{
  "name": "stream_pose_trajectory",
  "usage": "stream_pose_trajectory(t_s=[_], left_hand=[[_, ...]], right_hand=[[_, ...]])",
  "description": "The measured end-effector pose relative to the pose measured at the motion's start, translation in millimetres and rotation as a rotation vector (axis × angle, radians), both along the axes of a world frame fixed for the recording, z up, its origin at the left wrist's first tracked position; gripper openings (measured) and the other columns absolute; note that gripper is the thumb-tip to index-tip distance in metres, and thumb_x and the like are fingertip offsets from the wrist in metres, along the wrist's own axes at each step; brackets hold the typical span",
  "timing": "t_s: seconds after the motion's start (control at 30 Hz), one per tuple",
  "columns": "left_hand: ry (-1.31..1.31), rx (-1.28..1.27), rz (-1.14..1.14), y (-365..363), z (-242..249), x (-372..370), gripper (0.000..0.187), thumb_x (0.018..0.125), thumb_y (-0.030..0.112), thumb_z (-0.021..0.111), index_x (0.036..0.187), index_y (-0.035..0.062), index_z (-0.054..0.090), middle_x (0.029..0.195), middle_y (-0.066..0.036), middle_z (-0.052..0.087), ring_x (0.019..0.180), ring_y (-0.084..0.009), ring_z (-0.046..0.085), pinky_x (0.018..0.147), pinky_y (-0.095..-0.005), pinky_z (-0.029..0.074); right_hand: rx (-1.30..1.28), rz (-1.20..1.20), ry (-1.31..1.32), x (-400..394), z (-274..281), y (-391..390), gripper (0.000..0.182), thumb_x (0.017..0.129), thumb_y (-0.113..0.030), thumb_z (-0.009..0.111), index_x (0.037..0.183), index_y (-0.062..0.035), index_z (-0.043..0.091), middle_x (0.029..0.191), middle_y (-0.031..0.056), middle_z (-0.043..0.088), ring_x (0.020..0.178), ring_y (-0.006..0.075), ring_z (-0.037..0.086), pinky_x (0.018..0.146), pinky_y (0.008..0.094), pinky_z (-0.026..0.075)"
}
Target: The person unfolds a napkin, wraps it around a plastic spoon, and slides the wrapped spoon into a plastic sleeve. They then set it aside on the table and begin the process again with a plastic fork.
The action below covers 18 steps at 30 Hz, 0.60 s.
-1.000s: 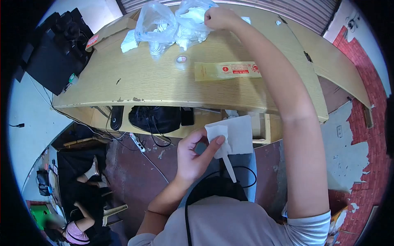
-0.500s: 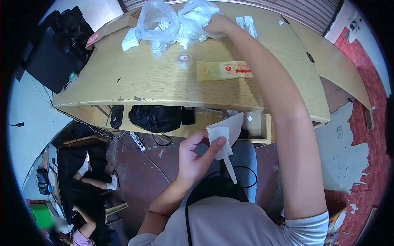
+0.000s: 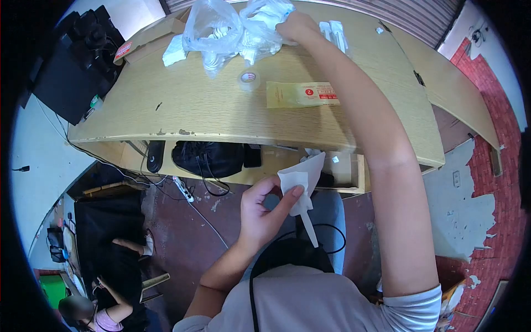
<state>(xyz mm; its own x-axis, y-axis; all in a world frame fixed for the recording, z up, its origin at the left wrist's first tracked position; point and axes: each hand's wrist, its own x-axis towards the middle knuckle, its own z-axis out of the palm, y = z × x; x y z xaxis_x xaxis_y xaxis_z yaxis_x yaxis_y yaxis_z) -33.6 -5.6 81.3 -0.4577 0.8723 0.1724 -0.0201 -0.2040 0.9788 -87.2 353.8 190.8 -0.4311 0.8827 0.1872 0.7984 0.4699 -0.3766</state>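
White paper, one slim white stick jutting below, is pinched by the left grip; the right arm stretches forward, the right grip curled at one of two plastic bags, hold unclear; one tape roll lies to its near left

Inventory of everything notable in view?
Paper: count unclear, white, left hand
Strip: 1, white, below paper
Desk: 1, tan, ahead
Plastic bags: 2, clear, desk's far side
Loose pieces: count unclear, white, right of bags
Tape roll: 1, clear, mid-desk
Packet: 1, yellow, right of tape
Cardboard box: 1, brown, desk's far left
Equipment: count unclear, black, desk's left
Pouch: 1, black, under desk
Co-worker: 1, pink top, lower left
Left hand: 1, holding paper
Right hand: 1, at right bag
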Motion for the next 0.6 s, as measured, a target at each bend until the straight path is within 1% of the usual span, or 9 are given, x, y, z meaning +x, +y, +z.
stream_pose_trajectory(t_s=[0.13, 0.2, 0.23, 0.33, 0.4, 0.43, 0.5, 0.53, 0.6], left_hand=[[-0.029, -0.017, -0.02, -0.6, 0.6, 0.7, 0.013, 0.082, 0.011, 0.071, 0.083, 0.0, 0.064, 0.073, -0.003, 0.063, 0.065, -0.0065, 0.055, 0.059, -0.0213, 0.043], [-0.023, -0.034, -0.01, -1.0, 0.9, 1.2, 0.013, 0.082, 0.011, 0.071, 0.083, 0.0, 0.064, 0.073, -0.003, 0.063, 0.065, -0.0063, 0.055, 0.058, -0.0214, 0.043], [-0.023, -0.034, -0.01, -1.0, 0.5, 0.7, 0.013, 0.082, 0.011, 0.071, 0.083, 0.0, 0.064, 0.073, -0.003, 0.063, 0.065, -0.0063, 0.055, 0.058, -0.0214, 0.043], [-0.004, -0.018, -0.017, -1.0, -1.9, -0.5, 0.012, 0.082, 0.01, 0.071, 0.083, 0.0001, 0.064, 0.073, -0.003, 0.063, 0.065, -0.0061, 0.055, 0.057, -0.0213, 0.043], [-0.027, 0.01, -0.027, -0.5, -2.6, -1.0, 0.012, 0.082, 0.01, 0.071, 0.083, 0.0002, 0.064, 0.073, -0.003, 0.063, 0.064, -0.0062, 0.055, 0.058, -0.0214, 0.044], [-0.027, 0.012, -0.027, -0.4, -2.0, -1.0, 0.012, 0.082, 0.01, 0.071, 0.083, 0.0002, 0.064, 0.073, -0.003, 0.063, 0.064, -0.0062, 0.055, 0.058, -0.0214, 0.044], [0.006, -0.016, -0.021, -0.7, -0.2, -1.0, 0.012, 0.082, 0.01, 0.071, 0.083, 0.0002, 0.064, 0.074, -0.003, 0.063, 0.065, -0.0065, 0.055, 0.059, -0.0216, 0.044], [0.006, -0.015, -0.02, -1.0, -1.3, -1.4, 0.012, 0.082, 0.01, 0.071, 0.083, 0.0002, 0.064, 0.074, -0.003, 0.063, 0.065, -0.0065, 0.055, 0.059, -0.0216, 0.044], [-0.03, -0.016, -0.028, -2.1, -4.5, -1.7, 0.012, 0.082, 0.01, 0.071, 0.083, 0.0002, 0.064, 0.075, -0.003, 0.063, 0.066, -0.0069, 0.055, 0.06, -0.0218, 0.044]], right_hand=[[0.044, -0.048, 0.023, -1.3, -2.8, 3.3, 0.045, 0.07, -0.034, 0.066, 0.106, -0.0065, 0.067, 0.108, 0.0119, 0.066, 0.098, 0.0266, 0.064, 0.082, 0.0365, 0.051], [0.077, -0.067, 0.112, -1.4, -5.8, 8.4, 0.045, 0.069, -0.04, 0.065, 0.087, 0.0008, 0.07, 0.09, 0.0165, 0.069, 0.084, 0.0301, 0.067, 0.076, 0.0379, 0.052], [0.076, -0.067, 0.112, -1.0, -6.9, 11.3, 0.045, 0.069, -0.04, 0.065, 0.087, 0.0008, 0.07, 0.09, 0.0165, 0.069, 0.084, 0.0301, 0.067, 0.076, 0.0379, 0.052], [0.039, -0.063, 0.183, 0.9, -8.5, 17.2, 0.044, 0.067, -0.039, 0.068, 0.085, 0.0012, 0.069, 0.087, 0.0162, 0.069, 0.08, 0.0264, 0.067, 0.072, 0.0364, 0.052], [-0.189, -0.024, 0.243, 0.7, -7.6, 21.6, 0.042, 0.068, -0.03, 0.071, 0.099, -0.001, 0.068, 0.097, 0.0136, 0.068, 0.086, 0.026, 0.067, 0.075, 0.0375, 0.053], [-0.188, -0.024, 0.243, -0.3, -9.8, 22.3, 0.042, 0.068, -0.03, 0.071, 0.099, -0.001, 0.068, 0.097, 0.0136, 0.068, 0.086, 0.026, 0.067, 0.075, 0.0375, 0.053], [-0.422, -0.008, 0.595, -1.6, -11.8, 14.4, 0.036, 0.066, -0.021, 0.072, 0.092, 0.0048, 0.067, 0.092, 0.0144, 0.067, 0.078, 0.0232, 0.066, 0.07, 0.0355, 0.053], [-0.422, -0.007, 0.595, -1.4, -10.9, 11.6, 0.036, 0.066, -0.021, 0.072, 0.092, 0.0048, 0.067, 0.092, 0.0144, 0.067, 0.078, 0.0232, 0.066, 0.07, 0.0355, 0.053], [-0.383, 0.024, 0.568, -0.1, -4.1, 3.8, 0.031, 0.065, -0.014, 0.075, 0.085, 0.0077, 0.067, 0.087, 0.0136, 0.067, 0.075, 0.0205, 0.064, 0.066, 0.0343, 0.053]])
